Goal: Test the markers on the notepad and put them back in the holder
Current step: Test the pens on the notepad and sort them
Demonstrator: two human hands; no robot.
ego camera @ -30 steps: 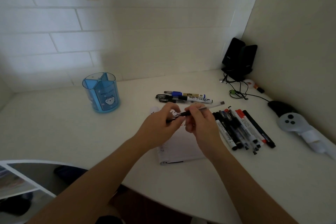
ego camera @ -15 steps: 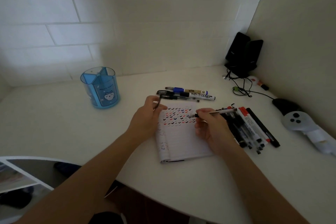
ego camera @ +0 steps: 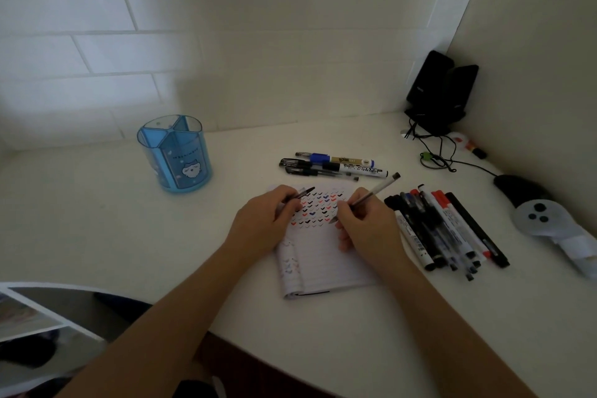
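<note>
- The notepad (ego camera: 323, 255) lies open on the white desk (ego camera: 97, 236), a little right of centre, with rows of small red, black and blue tick marks across its upper half.
- The right hand (ego camera: 365, 226) rests on the pad's right side, fingers pinched around a thin pen (ego camera: 368, 195). The pen's tip touches the paper at the right end of the ticks, and its back end slants up toward 1 o'clock.
- The left hand (ego camera: 261, 223) sits on the pad's upper left corner, fingers closed on a dark cap (ego camera: 303, 193) that sticks out toward 2 o'clock.
- The blue holder (ego camera: 176, 155) stands upright at 10 o'clock from the pad, well apart from it. It is see-through, split into compartments, and has a cartoon face on its front. I cannot tell whether anything is inside.
- A small group of markers (ego camera: 336, 165) lies flat at 12 o'clock from the pad, just beyond its top edge, with their lengths running left to right.
- A larger row of pens and markers (ego camera: 445, 229) lies at 3 o'clock from the pad, just beside the right hand, packed side by side with black, red and white barrels.
- Two black speakers (ego camera: 442, 90) stand in the far right corner, at 1 o'clock, with cables trailing over the desk.
- A white controller (ego camera: 542, 220) lies near the right wall, at 3 o'clock beyond the pen row.
</note>
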